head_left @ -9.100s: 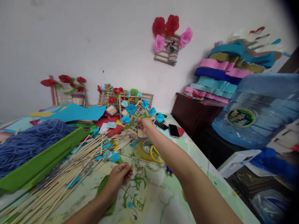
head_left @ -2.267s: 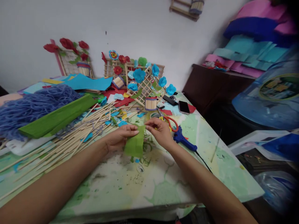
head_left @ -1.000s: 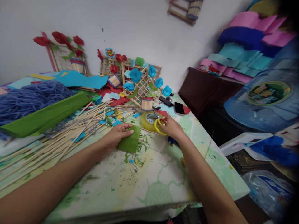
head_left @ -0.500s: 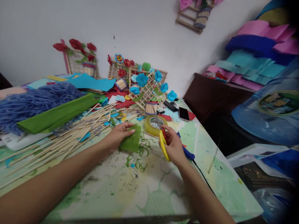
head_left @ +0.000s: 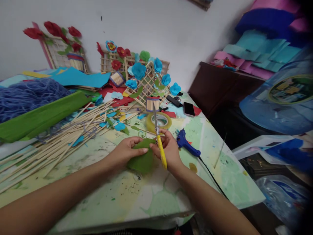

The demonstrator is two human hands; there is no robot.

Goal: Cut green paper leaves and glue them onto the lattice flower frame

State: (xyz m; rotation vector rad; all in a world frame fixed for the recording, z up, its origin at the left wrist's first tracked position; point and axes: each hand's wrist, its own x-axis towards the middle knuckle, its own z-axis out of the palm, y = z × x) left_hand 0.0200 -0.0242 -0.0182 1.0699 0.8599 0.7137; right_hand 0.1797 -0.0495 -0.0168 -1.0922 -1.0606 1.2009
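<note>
Between both hands' fingertips sits green paper [head_left: 141, 160].

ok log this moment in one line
left hand: pinches green paper | right hand: holds scissors, touches green paper | tape roll: on table beyond hands | glue gun: on table, right of hands

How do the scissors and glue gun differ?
The scissors are in the right hand; the glue gun lies on the table. The scissors show a yellow handle; the glue gun is blue. The scissors are cordless; the glue gun trails a black cord. Both are hand tools.
</note>
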